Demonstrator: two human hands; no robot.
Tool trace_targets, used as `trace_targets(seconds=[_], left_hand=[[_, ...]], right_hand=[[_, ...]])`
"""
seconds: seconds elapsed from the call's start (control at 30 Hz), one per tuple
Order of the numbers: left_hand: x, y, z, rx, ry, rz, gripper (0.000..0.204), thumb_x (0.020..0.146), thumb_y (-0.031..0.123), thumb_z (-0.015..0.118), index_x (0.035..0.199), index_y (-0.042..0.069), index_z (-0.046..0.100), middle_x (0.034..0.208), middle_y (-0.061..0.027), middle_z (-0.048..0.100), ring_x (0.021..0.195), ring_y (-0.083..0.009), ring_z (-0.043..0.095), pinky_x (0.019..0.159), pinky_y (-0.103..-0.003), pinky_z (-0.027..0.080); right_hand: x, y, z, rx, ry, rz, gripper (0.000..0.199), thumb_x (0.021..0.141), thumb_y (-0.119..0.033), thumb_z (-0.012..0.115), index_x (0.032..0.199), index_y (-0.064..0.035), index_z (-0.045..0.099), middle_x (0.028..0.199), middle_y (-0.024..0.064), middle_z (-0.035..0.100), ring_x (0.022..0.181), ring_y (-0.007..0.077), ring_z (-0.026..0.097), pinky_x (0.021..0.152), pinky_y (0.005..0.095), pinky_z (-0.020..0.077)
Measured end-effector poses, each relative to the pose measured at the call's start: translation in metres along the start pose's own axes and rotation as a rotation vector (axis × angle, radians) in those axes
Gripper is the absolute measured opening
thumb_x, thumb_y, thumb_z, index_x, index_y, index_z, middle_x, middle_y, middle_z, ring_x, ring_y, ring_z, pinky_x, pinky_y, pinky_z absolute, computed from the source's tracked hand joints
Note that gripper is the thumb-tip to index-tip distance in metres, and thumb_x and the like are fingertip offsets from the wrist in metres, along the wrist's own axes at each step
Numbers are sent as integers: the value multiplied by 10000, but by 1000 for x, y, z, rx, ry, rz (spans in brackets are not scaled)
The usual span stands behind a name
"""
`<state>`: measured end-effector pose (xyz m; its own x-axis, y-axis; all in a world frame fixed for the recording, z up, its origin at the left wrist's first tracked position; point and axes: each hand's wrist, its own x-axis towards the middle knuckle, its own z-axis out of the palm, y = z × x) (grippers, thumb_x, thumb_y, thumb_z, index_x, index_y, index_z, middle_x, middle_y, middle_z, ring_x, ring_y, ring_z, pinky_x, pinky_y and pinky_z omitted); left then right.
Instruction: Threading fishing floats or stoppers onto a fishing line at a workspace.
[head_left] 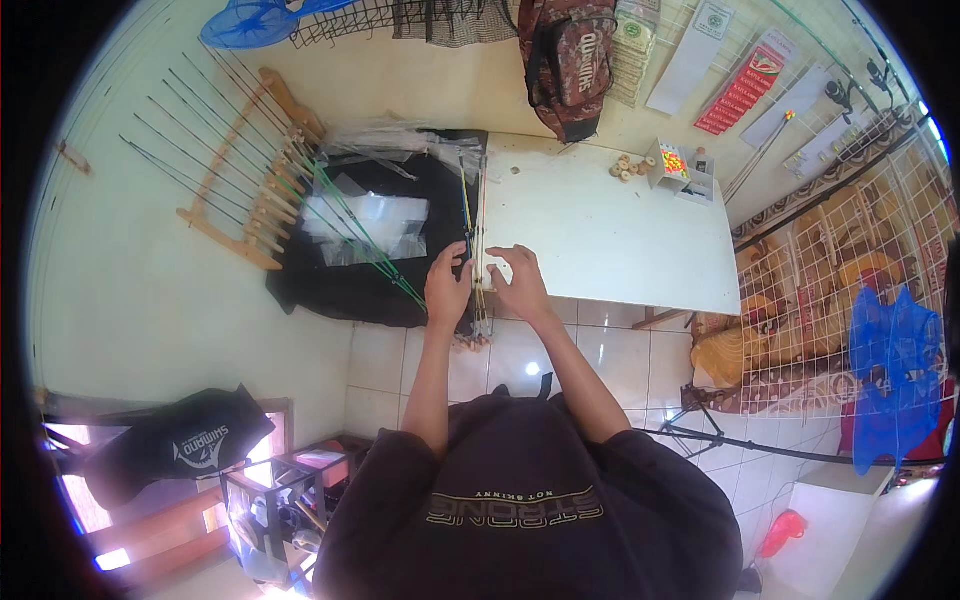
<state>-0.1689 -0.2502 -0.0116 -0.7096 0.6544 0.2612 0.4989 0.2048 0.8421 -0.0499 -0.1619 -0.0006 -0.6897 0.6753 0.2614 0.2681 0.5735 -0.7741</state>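
Observation:
A bundle of thin fishing rods lies along the table, pointing away from me, where the black cloth meets the white top. Its near ends, with cork-coloured grips, stick out past the table's front edge. My left hand is at the bundle's left side, fingers curved and thumb apart. On the other side my right hand has its fingers spread, their tips close to the rods. Whether any fingertip touches a rod is too small to tell. Left of my hands, green rods slant across the black cloth.
Clear plastic sleeves lie on the cloth. A wooden rack holding several rods stands at the left. On the white table, round wooden pieces sit beside a small box. A wire grid stands at the right.

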Motion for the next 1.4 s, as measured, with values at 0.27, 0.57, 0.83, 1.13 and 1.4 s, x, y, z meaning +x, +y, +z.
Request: trace_targets(seconds=[0.27,0.57,0.83,1.13,1.4], left_hand=[[8,-1,-3,85,-23,6,186,834,106,642,1014,61,653,987,-98,676,900,-196,655,687,-316,505],[12,-1,-3,23,3,23,105,809,141,661,888,75,683,888,-63,656,826,-234,614,745,-350,479],[14,-2,-5,88,-4,61,138,818,116,668,932,39,677,903,-90,666,811,-194,663,623,-305,496],[11,-3,-4,44,-38,76,93,815,116,633,895,74,657,856,-52,632,804,-225,590,721,-353,473],[8,-1,-3,84,-82,83,124,826,135,647,919,55,664,898,-68,652,846,-203,621,654,-342,511]], right_hand=[[9,2,12,7,-22,3,302,819,-85,591,1120,-92,612,1116,109,616,1166,379,447,1003,426,372],[10,3,13,-5,-22,-19,291,813,-69,583,1100,-83,633,1102,115,627,1147,355,469,982,416,390],[12,-2,13,21,-10,-28,283,813,-59,574,1088,-78,639,1075,126,637,1133,343,481,976,410,392],[10,1,15,7,-3,-34,262,802,-53,584,1053,-81,657,1047,131,645,1132,338,489,976,400,397],[10,16,22,10,93,-78,160,776,-72,646,931,-65,683,958,141,655,1020,323,559,901,386,435]])
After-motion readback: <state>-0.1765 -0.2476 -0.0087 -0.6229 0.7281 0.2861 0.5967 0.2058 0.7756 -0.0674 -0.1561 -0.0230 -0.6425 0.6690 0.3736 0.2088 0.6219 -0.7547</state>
